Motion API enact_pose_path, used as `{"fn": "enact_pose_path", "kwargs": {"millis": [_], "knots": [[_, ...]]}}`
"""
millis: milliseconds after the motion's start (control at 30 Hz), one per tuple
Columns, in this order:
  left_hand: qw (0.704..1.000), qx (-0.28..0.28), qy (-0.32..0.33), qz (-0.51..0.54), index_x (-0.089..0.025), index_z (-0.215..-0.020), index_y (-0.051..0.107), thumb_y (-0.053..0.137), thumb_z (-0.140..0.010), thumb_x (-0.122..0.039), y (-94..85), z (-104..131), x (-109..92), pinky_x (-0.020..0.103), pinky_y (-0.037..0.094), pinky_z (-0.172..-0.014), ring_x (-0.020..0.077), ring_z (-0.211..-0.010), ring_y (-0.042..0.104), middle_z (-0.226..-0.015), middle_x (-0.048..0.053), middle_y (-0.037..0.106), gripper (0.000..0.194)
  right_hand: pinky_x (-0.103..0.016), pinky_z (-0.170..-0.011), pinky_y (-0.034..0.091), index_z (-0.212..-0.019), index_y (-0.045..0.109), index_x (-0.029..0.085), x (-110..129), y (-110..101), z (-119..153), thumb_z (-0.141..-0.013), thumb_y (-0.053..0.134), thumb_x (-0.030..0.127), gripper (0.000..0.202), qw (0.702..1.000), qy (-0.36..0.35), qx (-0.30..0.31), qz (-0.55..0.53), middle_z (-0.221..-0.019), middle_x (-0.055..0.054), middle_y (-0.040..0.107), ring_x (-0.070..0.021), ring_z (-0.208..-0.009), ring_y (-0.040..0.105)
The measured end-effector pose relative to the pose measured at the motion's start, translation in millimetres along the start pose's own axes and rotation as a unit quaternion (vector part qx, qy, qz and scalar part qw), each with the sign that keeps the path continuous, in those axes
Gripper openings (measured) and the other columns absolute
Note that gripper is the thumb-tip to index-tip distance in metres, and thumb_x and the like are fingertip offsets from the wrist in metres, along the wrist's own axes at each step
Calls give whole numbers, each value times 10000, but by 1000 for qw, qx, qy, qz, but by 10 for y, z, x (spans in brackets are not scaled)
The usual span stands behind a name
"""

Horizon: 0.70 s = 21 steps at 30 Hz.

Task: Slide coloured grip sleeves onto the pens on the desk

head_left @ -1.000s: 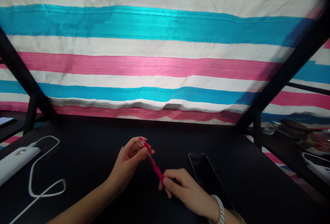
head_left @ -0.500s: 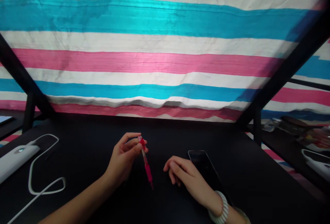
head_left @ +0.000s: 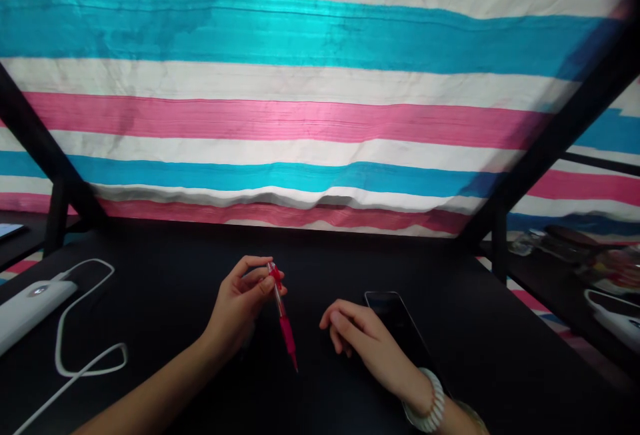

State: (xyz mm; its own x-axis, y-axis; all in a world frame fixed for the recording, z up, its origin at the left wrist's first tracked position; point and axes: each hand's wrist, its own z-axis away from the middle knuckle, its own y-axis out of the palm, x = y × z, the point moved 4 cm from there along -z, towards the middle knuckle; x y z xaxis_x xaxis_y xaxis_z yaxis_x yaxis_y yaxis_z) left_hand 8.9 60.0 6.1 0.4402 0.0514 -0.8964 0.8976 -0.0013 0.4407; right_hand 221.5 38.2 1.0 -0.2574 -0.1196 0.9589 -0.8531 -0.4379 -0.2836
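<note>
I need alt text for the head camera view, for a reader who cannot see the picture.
The left hand holds a red pen by its top end, tip down over a black table, while the right hand rests empty beside a dark phone. A white cable lies at the left, with a striped cloth behind.

Single head view — forward and down, close over black table.
</note>
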Motion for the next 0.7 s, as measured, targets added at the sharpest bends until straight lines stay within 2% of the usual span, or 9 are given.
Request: {"fn": "enact_pose_path", "kwargs": {"millis": [167,400,700], "knots": [[1000,9,0,-9,-192,-1147,583,836,-711,-283,31,19,-17,239,520,-664,156,-704,699,-868,47,726,513,-240,-553,363,-889,643,159,39,-16,-6,-987,445,442,360,1000,-4,-7,10,-617,16,535,-120,-564,472],[999,-13,3,-30,-179,-1025,646,842,-698,-275,-48,-37,-20,254,535,-679,173,-727,711,-886,23,695,393,-243,-548,353,-876,643,156,62,-43,1,-981,456,429,348,1000,-3,-13,12,-607,18,528,-120,-557,457],[991,-2,6,-131,-219,-1192,626,776,-774,-333,-78,-114,-15,215,521,-687,155,-796,701,-966,22,675,458,-242,-545,338,-875,644,160,77,-51,-3,-976,465,416,328,1000,-3,-14,13,-605,20,526,-122,-560,459]]}}
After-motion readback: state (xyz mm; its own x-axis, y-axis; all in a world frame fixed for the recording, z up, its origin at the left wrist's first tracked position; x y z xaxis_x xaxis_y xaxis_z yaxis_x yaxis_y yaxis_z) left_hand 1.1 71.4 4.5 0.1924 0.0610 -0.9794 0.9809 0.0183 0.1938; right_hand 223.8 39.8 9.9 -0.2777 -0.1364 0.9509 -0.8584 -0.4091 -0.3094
